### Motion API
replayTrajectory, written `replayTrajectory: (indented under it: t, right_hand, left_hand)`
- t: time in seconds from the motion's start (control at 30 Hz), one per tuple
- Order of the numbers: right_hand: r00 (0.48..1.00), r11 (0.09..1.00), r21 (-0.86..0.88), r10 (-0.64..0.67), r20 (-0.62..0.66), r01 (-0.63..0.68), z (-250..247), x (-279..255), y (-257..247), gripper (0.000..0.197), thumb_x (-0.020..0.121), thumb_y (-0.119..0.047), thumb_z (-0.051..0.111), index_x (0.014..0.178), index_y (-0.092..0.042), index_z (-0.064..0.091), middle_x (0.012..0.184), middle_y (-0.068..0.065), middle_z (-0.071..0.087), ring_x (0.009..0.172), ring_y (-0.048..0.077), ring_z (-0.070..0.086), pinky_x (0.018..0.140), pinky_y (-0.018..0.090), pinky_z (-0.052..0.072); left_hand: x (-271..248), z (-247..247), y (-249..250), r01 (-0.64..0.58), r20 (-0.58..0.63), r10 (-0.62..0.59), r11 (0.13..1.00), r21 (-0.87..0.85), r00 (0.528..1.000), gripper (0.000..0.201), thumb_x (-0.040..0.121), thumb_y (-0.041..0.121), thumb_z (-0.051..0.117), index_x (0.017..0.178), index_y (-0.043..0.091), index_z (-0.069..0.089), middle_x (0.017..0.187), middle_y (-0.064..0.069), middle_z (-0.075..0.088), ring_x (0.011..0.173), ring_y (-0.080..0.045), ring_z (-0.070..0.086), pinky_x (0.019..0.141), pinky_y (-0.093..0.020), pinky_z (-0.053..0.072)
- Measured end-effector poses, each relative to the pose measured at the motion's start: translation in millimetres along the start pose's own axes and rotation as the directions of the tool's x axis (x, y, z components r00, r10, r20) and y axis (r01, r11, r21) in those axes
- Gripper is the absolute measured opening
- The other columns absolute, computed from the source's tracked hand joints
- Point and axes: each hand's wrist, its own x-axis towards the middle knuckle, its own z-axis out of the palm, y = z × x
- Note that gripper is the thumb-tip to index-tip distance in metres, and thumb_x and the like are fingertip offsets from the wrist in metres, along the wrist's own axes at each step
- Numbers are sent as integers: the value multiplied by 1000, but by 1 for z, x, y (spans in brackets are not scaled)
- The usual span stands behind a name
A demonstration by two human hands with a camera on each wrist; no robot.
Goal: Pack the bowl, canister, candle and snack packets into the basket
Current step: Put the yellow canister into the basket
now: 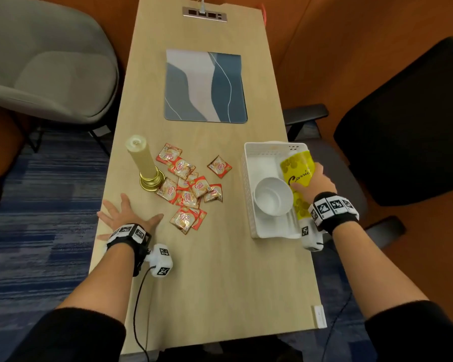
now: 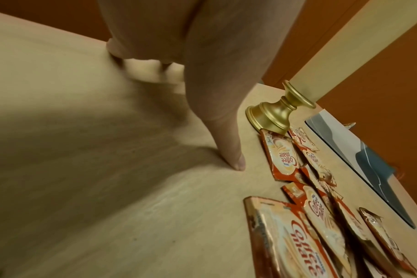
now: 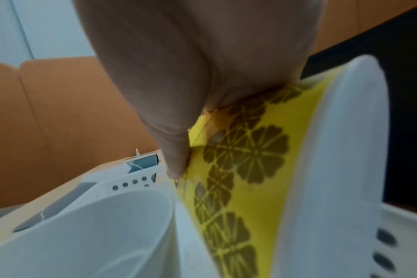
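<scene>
A white basket [image 1: 249,165] stands at the table's right edge with a white bowl [image 1: 272,198] inside it. My right hand [image 1: 313,182] grips a yellow flower-printed canister [image 1: 297,171] lying along the basket's right side; in the right wrist view the thumb [image 3: 176,150] presses on the canister [image 3: 255,150] beside the bowl [image 3: 95,235]. A tall cream candle [image 1: 141,158] on a gold base stands at the left. Several red snack packets [image 1: 188,186] lie scattered in the middle. My left hand [image 1: 127,214] rests flat with spread fingers on the table near the candle base [image 2: 272,114] and packets [image 2: 298,235].
A blue-grey mat [image 1: 205,86] lies further up the wooden table [image 1: 220,283]. A power socket strip [image 1: 205,14] sits at the far end. A grey armchair [image 1: 45,61] is to the left and a black chair [image 1: 408,121] to the right.
</scene>
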Motion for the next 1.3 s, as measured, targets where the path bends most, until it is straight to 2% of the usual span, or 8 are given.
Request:
replayTrajectory:
  t: [0.17,0.37,0.53,0.63,0.8,1.0,1.17,1.3]
  right_hand:
    - [992,969,244,14,122,-44,35,-1,12,93,75,-54,70,148,-12,31,141,19,51,124,39,53,100,46,44]
    - [955,916,395,-176,238,70,47,0,23,52,86,-43,66,130,-16,58,120,7,65,109,26,61,99,42,46]
    - [951,945,-327,80,300,23,5,15,-10,36,93,-30,53,114,-3,66,121,19,66,108,34,64,83,34,49]
    - [972,878,-435,-120,201,199,-35,8,-75,40,93,-27,49,125,-5,61,132,18,60,117,34,59,94,35,48]
    - [707,720,43,-689,161,693,-41,-49,-212,49,90,-35,64,135,-22,52,117,2,62,93,14,58,85,29,49]
    - [331,389,145,-890,312,910,27,-91,-310,90,72,-52,77,147,-30,33,135,4,51,108,14,54,94,30,46]
    - [244,296,128,-916,318,947,63,-99,-330,53,84,-50,66,129,-26,52,115,6,64,102,24,60,91,37,49]
    - [329,366,217,-925,189,905,50,-90,-313,38,89,-43,63,119,-19,55,103,8,67,89,21,58,79,32,47]
  left_hand:
    - [6,-1,0,-15,14,15,999,38,1000,129,60,72,76,156,35,-3,164,-9,-14,149,-41,-10,114,-69,15]
    - [7,3,-1,-4,14,3,999,43,1000,130,59,73,75,154,39,-7,163,-5,-19,149,-38,-13,103,-79,18]
    - [4,1,1,0,26,-1,999,37,1000,130,60,72,75,154,38,-8,163,-6,-20,149,-38,-14,103,-80,17]
    - [4,-1,1,3,43,-4,1000,21,999,131,60,71,76,154,39,-9,163,-5,-21,149,-37,-15,104,-79,16]
    - [1,-2,2,3,21,-3,1000,-4,1000,131,59,70,77,154,41,-7,163,-3,-20,149,-37,-15,105,-79,15]
    - [2,2,-2,0,17,0,999,-40,1000,130,60,71,76,154,41,-8,162,-2,-23,149,-34,-18,106,-78,12]
    - [7,1,-1,6,11,-6,999,-46,1000,129,60,70,76,153,42,-8,162,-1,-22,149,-33,-17,106,-77,11]
    - [9,5,-2,13,-11,-14,1000,-24,1000,129,59,70,77,154,41,-5,163,-1,-20,149,-33,-16,105,-79,12]
